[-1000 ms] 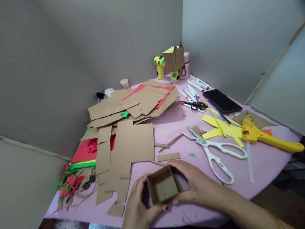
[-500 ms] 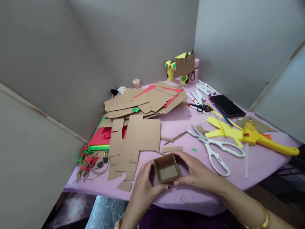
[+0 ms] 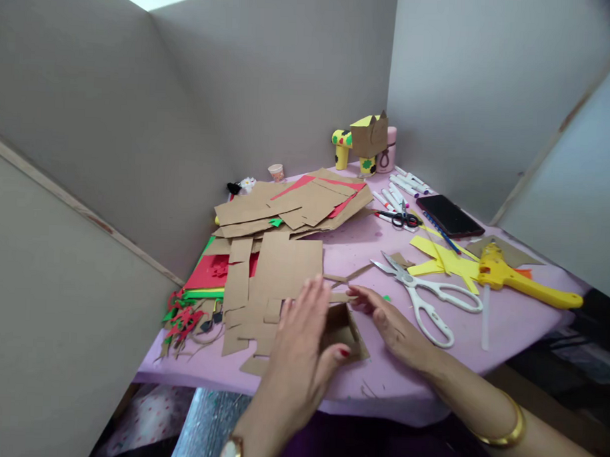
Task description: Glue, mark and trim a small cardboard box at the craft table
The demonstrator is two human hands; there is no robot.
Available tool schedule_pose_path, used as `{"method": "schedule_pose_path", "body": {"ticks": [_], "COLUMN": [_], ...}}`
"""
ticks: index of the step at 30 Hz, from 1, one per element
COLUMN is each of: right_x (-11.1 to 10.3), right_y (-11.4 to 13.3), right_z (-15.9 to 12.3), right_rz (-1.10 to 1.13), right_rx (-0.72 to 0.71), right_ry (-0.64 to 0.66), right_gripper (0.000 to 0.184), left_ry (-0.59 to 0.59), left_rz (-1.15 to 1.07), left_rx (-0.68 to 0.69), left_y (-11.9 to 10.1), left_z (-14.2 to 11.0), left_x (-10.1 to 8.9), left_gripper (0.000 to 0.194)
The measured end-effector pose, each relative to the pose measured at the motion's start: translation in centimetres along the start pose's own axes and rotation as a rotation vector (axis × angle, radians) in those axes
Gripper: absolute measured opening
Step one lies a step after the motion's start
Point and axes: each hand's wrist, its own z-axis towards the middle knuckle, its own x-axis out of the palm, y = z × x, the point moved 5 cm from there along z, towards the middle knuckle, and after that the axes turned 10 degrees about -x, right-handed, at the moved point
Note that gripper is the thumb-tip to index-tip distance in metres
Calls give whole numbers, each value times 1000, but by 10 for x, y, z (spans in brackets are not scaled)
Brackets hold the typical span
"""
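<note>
A small open-topped cardboard box [image 3: 342, 330] rests on the pink-covered table near its front edge. Across its left side lies my left hand [image 3: 304, 335], fingers stretched out flat and thumb apart, hiding that part of the box. My right hand [image 3: 389, 325] is just to the right of the box with its fingers apart, holding nothing. Behind and left of the box are cut cardboard pieces [image 3: 288, 268]. White-handled scissors [image 3: 423, 292] lie open to the right of my right hand.
A yellow glue gun [image 3: 523, 279] and yellow paper cutouts [image 3: 448, 263] lie at right. Near them are a phone [image 3: 450, 215], small black scissors [image 3: 405, 220] and several markers [image 3: 406, 185]. A cardboard stack [image 3: 296, 205] and a cat-eared box figure [image 3: 369, 137] stand behind. Paper scraps [image 3: 184, 324] lie left.
Both hands have let go of the box. My left hand has flattened and moved up over its left side, and my right hand has drawn off to the right. The camera has tilted slightly.
</note>
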Motion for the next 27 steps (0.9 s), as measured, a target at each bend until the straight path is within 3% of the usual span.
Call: {"method": "schedule_pose_path", "body": {"ticks": [3,8,20,27], "right_x": [-6,-14,-14,-14], "right_y": [-2,-3,1,1], "right_z": [-2,-2,3,4], "right_rz": [0,-2,-21,-38], "right_rx": [0,-4,-27,-52], "right_ry": [-106,-205,-232,-268], "right_gripper": [67,64,62,57], "left_ry": [153,302,303,196], "left_rz": [253,376,350,307], "left_rx": [109,131,108,89], "left_y": [-22,-22,-19,-28], "left_z": [17,26,23,26], "left_x": [12,32,31,15], "left_gripper": [67,68,79,79]}}
